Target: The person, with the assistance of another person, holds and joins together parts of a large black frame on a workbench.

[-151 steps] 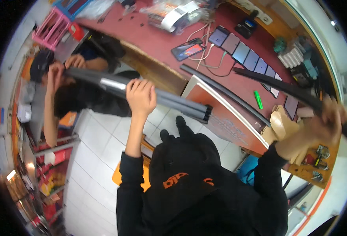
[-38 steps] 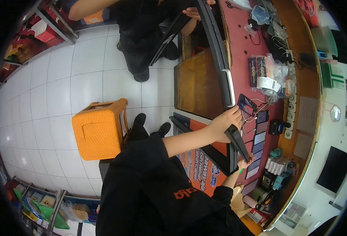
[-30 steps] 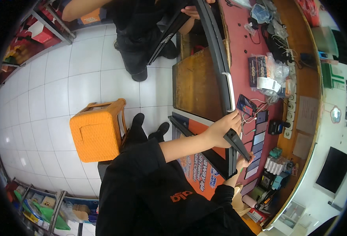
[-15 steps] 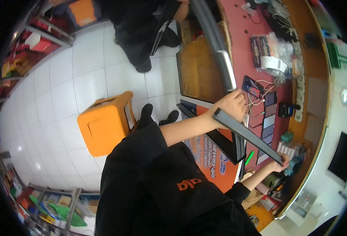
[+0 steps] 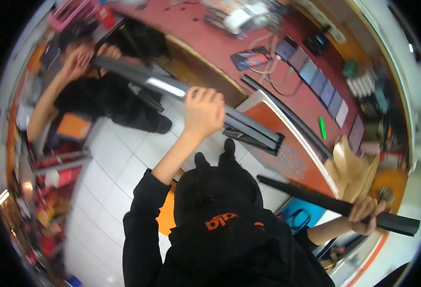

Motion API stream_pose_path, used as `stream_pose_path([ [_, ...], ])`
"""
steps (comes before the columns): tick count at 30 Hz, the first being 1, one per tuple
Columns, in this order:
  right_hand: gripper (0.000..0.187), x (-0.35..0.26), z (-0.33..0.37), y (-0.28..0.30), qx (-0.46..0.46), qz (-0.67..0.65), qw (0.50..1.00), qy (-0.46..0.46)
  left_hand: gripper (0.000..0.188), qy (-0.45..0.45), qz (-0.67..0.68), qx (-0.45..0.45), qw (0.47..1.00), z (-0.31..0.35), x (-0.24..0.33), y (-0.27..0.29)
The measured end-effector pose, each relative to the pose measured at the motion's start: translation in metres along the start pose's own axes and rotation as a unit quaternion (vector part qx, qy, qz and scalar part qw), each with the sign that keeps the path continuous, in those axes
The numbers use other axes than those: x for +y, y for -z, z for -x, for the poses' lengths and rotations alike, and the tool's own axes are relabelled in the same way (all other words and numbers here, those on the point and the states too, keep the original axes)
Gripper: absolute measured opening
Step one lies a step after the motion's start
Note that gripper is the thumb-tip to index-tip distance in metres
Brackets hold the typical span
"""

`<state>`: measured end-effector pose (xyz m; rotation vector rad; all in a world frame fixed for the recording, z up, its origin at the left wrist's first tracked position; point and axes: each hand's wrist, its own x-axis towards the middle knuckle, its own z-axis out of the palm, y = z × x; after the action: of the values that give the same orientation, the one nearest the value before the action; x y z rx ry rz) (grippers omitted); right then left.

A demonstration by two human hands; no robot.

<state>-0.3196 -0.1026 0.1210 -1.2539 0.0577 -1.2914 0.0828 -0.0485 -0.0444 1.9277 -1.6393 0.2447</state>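
Observation:
My left hand [image 5: 204, 114] is closed around a long dark grey bar [image 5: 251, 128] with a white label. The bar runs from the upper left to above an orange panel. At its far end are a co-worker's hands [image 5: 80, 61]; I cannot tell whether they touch it. On the right, my right hand [image 5: 366, 214] grips a separate dark grey strip [image 5: 311, 196], flat and tapering toward my body. Another long black strip [image 5: 289, 114] lies along the bench edge, held by no hand.
The red bench top [image 5: 182, 23] carries a row of phones [image 5: 310, 71], cables, a bagged package [image 5: 239, 16] and a green pen [image 5: 322, 128]. A white-edged orange panel [image 5: 287, 143] stands before it. Brown paper [image 5: 349, 167] sits right; an orange stool [image 5: 166, 215] is partly hidden beneath me.
My view has turned. My left hand has moved from beside the bench onto the labelled bar. The strip formerly spanning both hands is now in my right hand alone, farther right.

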Motion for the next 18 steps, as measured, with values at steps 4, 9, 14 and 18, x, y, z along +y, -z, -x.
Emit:
stream_pose_path([
  [4,0.019,0.036,0.072,-0.021,0.109,0.319,0.941,-0.004,0.019,-0.063,-0.072,0.019,0.995,-0.001,-0.001,-0.003],
  [9,0.018,0.061,0.127,-0.020,0.169,0.564,0.806,-0.066,0.025,-0.068,-0.108,-0.054,0.990,0.002,-0.001,0.004],
  [14,0.020,0.099,0.211,0.035,0.324,0.473,0.804,-0.159,0.032,-0.093,-0.107,-0.050,0.989,0.011,-0.010,0.007],
  [18,0.028,0.119,0.263,0.070,0.378,0.502,0.752,-0.202,0.037,-0.093,-0.094,-0.064,0.989,0.012,-0.011,0.002],
])
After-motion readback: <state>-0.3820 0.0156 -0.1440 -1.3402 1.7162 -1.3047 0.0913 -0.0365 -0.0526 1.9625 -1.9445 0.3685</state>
